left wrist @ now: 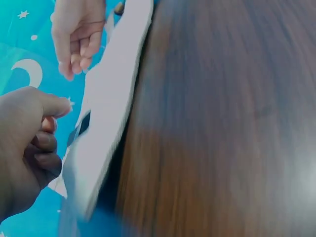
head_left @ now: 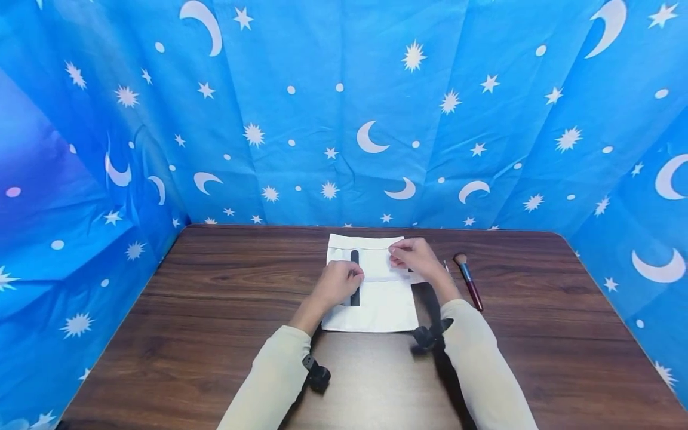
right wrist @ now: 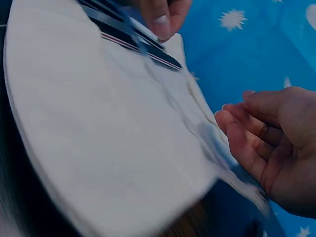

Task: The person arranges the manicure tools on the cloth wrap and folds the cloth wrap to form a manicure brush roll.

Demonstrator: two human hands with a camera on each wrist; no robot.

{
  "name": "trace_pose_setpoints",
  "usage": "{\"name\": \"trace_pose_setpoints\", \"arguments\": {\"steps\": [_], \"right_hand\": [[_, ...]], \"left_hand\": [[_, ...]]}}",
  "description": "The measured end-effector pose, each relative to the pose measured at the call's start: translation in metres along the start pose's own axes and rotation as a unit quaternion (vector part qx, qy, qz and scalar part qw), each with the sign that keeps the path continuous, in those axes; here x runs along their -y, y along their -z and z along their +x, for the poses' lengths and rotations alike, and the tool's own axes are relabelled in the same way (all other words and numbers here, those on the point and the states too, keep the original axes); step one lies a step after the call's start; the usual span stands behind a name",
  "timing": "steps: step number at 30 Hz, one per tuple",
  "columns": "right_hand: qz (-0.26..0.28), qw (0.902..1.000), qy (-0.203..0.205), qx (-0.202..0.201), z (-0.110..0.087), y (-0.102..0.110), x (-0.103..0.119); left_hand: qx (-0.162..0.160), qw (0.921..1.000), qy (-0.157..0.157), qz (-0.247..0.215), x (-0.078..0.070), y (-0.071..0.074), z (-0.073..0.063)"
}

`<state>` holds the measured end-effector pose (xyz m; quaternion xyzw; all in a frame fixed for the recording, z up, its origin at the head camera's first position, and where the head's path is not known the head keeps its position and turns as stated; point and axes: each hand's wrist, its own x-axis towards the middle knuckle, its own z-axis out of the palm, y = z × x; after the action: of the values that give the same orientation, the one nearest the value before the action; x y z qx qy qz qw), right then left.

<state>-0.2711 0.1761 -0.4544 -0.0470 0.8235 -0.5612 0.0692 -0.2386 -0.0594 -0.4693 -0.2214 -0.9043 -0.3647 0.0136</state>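
Note:
A flat white cloth case (head_left: 388, 307) lies spread on the table, with a folded band along its far edge. Down its left part runs a dark strip (head_left: 355, 300); the right wrist view shows thin red and white lines on the dark material (right wrist: 140, 47). My left hand (head_left: 337, 280) is over this strip, thumb and fingers loosely curled, nothing visible between them in the left wrist view. By the case's far right part is my right hand (head_left: 416, 258), its fingers loosely bent beside a thin translucent edge (right wrist: 182, 116). Nothing shows in its grasp.
To the right of the case, a makeup brush (head_left: 469, 282) with a dark red handle lies on the brown wooden table (head_left: 215, 334). A blue cloth (head_left: 322, 107) with moons and stars hangs behind and at both sides. Both wrists wear black cameras.

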Motion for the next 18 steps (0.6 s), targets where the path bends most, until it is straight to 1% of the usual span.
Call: {"name": "trace_pose_setpoints", "arguments": {"steps": [3, 7, 10, 13, 18], "right_hand": [[0.012, 0.9996, 0.011, -0.021, -0.008, 0.015, -0.004], [0.031, 0.9981, 0.016, -0.051, -0.016, 0.029, -0.005], [0.047, 0.9965, 0.014, -0.067, -0.022, 0.041, -0.005], [0.056, 0.9951, 0.01, -0.081, -0.027, 0.05, -0.005], [0.063, 0.9933, 0.013, -0.096, -0.036, 0.064, -0.008]], "left_hand": [[0.015, 0.9999, 0.002, 0.003, -0.007, -0.005, 0.005], [0.035, 0.9983, 0.005, 0.047, -0.008, -0.006, 0.007], [0.05, 0.9966, 0.012, 0.065, -0.007, -0.006, 0.008], [0.058, 0.9959, 0.023, 0.065, -0.005, -0.007, 0.009], [0.059, 0.9963, 0.021, 0.059, -0.001, -0.009, 0.011]]}}
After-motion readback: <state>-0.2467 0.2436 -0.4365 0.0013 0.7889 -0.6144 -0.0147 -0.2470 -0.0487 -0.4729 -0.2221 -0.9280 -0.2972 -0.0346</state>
